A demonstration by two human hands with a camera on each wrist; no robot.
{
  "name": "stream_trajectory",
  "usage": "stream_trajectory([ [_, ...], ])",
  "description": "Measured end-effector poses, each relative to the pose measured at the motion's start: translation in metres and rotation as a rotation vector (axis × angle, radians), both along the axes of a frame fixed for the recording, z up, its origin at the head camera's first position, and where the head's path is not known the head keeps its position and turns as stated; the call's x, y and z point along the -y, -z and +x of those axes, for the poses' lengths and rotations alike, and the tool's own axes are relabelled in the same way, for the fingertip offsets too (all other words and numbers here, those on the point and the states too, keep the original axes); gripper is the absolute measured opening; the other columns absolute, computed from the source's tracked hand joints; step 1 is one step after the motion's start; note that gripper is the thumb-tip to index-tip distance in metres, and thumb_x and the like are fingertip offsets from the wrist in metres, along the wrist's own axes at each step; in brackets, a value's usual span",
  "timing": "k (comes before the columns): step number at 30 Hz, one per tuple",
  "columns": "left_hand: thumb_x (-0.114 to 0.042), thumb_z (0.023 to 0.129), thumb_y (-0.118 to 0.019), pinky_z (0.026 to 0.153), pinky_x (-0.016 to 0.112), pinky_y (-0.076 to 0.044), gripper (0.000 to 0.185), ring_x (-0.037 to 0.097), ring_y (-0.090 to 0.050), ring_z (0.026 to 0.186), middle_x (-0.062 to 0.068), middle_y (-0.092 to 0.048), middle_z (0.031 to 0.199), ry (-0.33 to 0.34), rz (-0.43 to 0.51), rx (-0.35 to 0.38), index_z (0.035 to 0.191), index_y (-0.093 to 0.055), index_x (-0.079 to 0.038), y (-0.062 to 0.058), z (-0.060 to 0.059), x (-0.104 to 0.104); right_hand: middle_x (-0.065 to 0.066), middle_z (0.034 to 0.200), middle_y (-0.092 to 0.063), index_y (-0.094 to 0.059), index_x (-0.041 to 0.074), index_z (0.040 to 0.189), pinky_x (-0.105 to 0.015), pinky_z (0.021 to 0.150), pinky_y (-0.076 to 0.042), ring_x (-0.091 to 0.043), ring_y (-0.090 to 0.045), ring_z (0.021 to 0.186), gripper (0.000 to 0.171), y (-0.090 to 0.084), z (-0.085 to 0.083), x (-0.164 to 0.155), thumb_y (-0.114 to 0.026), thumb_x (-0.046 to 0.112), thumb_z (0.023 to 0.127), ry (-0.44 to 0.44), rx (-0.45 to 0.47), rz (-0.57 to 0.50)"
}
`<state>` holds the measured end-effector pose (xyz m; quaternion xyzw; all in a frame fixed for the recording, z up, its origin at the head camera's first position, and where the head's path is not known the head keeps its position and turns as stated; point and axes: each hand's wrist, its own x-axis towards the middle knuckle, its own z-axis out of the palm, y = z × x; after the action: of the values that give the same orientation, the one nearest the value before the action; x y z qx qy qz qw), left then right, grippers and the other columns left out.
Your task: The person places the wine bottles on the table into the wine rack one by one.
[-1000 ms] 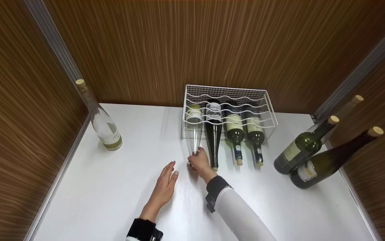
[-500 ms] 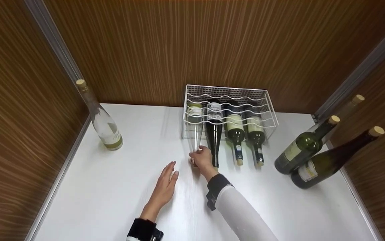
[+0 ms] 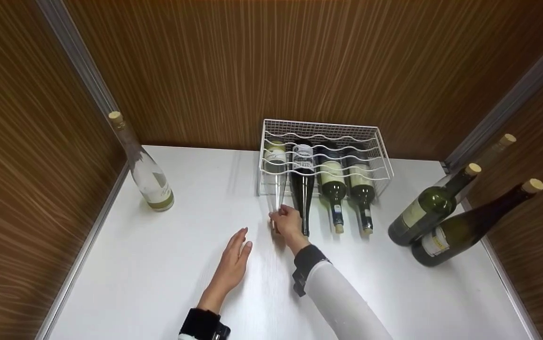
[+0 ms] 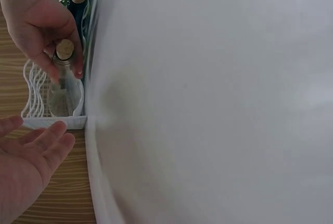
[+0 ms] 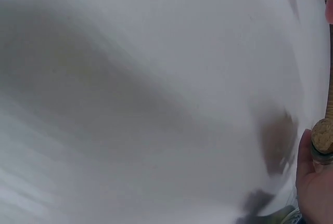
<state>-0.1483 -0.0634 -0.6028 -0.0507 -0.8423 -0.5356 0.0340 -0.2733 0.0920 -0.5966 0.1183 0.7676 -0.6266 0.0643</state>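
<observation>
A clear glass wine bottle point(image 3: 276, 182) lies in the leftmost place of the white wire rack point(image 3: 321, 123), its neck pointing toward me. My right hand point(image 3: 287, 224) grips that neck, thumb and fingers on either side; the cork point(image 4: 65, 49) pokes out of the grasp in the left wrist view. Beside it in the rack lies a dark bottle point(image 3: 302, 189) with a pale label, then two green bottles, the nearer one point(image 3: 333, 189) with a cream label. My left hand point(image 3: 232, 262) hovers over the table to the left, fingers straight, holding nothing.
A corked clear bottle point(image 3: 151, 182) stands at the far left. At the right stand a green bottle point(image 3: 425, 210), a brown-green bottle point(image 3: 470, 226) and, behind them, a clear one point(image 3: 491, 151). Wood-grain panels point(image 3: 233, 61) enclose the white table point(image 3: 158, 269).
My right hand has moved slightly forward, and the clear bottle has slid a little deeper into the rack. The left hand has stayed where it was.
</observation>
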Motion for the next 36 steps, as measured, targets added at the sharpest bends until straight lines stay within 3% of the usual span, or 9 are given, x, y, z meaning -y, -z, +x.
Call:
stream_trajectory([
  [5, -0.035, 0.108, -0.038, 0.109, 0.052, -0.032, 0.055, 0.037, -0.040, 0.134, 0.021, -0.032, 0.153, 0.000, 0.000, -0.003, 0.150, -0.034, 0.000, 0.000, 0.001, 0.000, -0.020, 0.118, -0.064, -0.046, -0.010, 0.140, -0.021, 0.051, -0.049, -0.013, -0.060, 0.068, 0.054, 0.001, 0.000, 0.000, -0.064, 0.006, 0.092, -0.047, 0.002, -0.033],
  [13, -0.032, 0.108, -0.037, 0.109, 0.053, -0.032, 0.053, 0.038, -0.040, 0.134, 0.021, -0.032, 0.153, -0.003, 0.001, 0.000, 0.150, -0.034, 0.000, 0.000, 0.001, 0.000, -0.019, 0.115, -0.063, -0.045, -0.011, 0.139, -0.020, 0.054, -0.049, -0.011, -0.056, 0.072, 0.050, 0.000, -0.001, -0.002, -0.061, 0.007, 0.095, -0.097, -0.009, 0.034],
  [20, -0.034, 0.108, -0.036, 0.110, 0.052, -0.031, 0.053, 0.035, -0.038, 0.136, 0.018, -0.031, 0.154, 0.001, -0.002, 0.016, 0.152, -0.033, -0.004, 0.001, 0.001, 0.001, -0.011, 0.097, -0.060, -0.045, -0.010, 0.140, -0.020, 0.049, -0.044, -0.010, -0.051, 0.063, 0.049, -0.003, -0.001, -0.004, -0.059, 0.007, 0.096, -0.124, 0.027, -0.021],
  [25, -0.034, 0.108, -0.036, 0.110, 0.053, -0.032, 0.054, 0.038, -0.039, 0.135, 0.020, -0.031, 0.154, 0.004, 0.005, 0.006, 0.151, -0.033, -0.002, 0.001, 0.002, 0.000, -0.008, 0.088, -0.058, -0.037, -0.013, 0.143, -0.021, 0.047, -0.041, -0.010, -0.049, 0.057, 0.055, -0.004, -0.001, -0.005, -0.058, 0.006, 0.096, -0.120, 0.049, -0.081],
  [30, -0.037, 0.108, -0.037, 0.110, 0.052, -0.032, 0.056, 0.038, -0.039, 0.135, 0.021, -0.031, 0.153, -0.002, 0.011, 0.006, 0.151, -0.033, -0.003, 0.000, 0.002, 0.001, -0.019, 0.109, -0.062, -0.029, -0.016, 0.145, -0.025, 0.067, -0.053, -0.017, -0.062, 0.079, 0.063, -0.009, -0.001, -0.008, -0.060, 0.008, 0.096, -0.124, 0.042, -0.029],
  [33, -0.037, 0.108, -0.037, 0.110, 0.053, -0.032, 0.056, 0.038, -0.039, 0.135, 0.021, -0.031, 0.154, -0.004, 0.016, 0.008, 0.151, -0.033, -0.002, 0.001, 0.001, 0.002, -0.025, 0.124, -0.057, -0.029, -0.013, 0.146, -0.032, 0.081, -0.054, -0.026, -0.061, 0.098, 0.065, -0.014, 0.002, -0.012, -0.061, 0.010, 0.095, -0.135, 0.048, 0.005],
  [36, -0.036, 0.108, -0.037, 0.109, 0.054, -0.032, 0.056, 0.039, -0.038, 0.135, 0.021, -0.030, 0.154, -0.006, 0.020, 0.009, 0.151, -0.032, -0.001, 0.002, 0.001, 0.004, -0.030, 0.131, -0.051, -0.029, -0.012, 0.147, -0.039, 0.085, -0.054, -0.034, -0.057, 0.109, 0.066, -0.019, 0.007, -0.016, -0.061, 0.011, 0.095, -0.158, 0.038, 0.014],
])
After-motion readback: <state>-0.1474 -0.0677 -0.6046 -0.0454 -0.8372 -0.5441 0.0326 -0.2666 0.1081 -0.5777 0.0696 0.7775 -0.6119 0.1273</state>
